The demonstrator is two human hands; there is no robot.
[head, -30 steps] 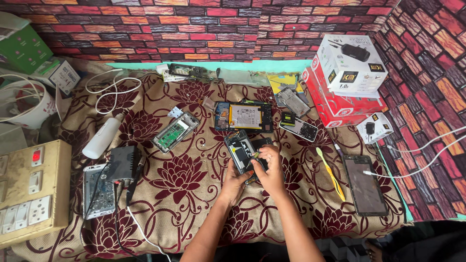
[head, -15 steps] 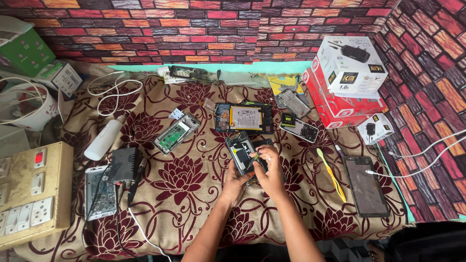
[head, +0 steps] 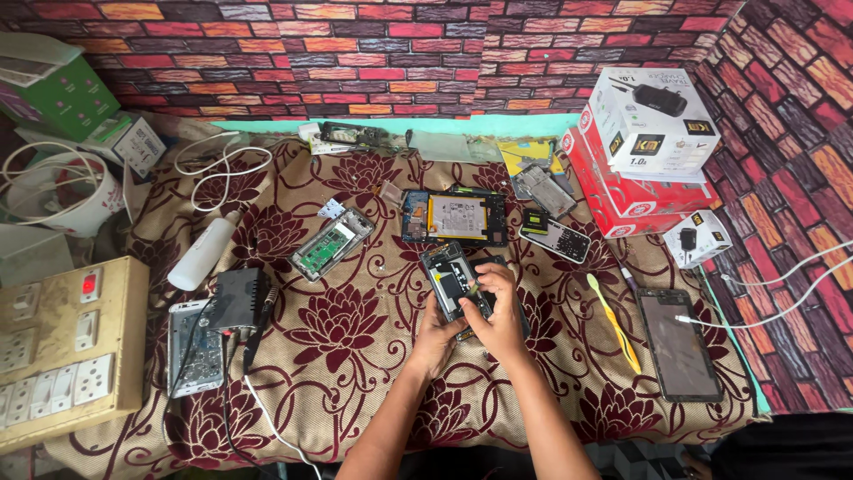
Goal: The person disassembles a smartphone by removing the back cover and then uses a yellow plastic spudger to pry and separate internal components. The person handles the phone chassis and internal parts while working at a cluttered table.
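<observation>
Opened phone [head: 450, 283] sits mid-table on the flowery cloth [head: 355, 338], propped up between both hands. Left hand [head: 437, 333] grips its lower edge from underneath, right hand [head: 498, 311] is curled over the right side, fingertips pressing on the internals. Another gutted phone [head: 458, 218] lies just behind it.

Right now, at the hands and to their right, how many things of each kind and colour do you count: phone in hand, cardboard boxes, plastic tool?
Opened dark phone in left hand, right hand touching it: 1
Large white cardboard box and small white cardboard box: 2
Red cardboard box: 1
Long yellow plastic tool: 1
Total: 5
</observation>
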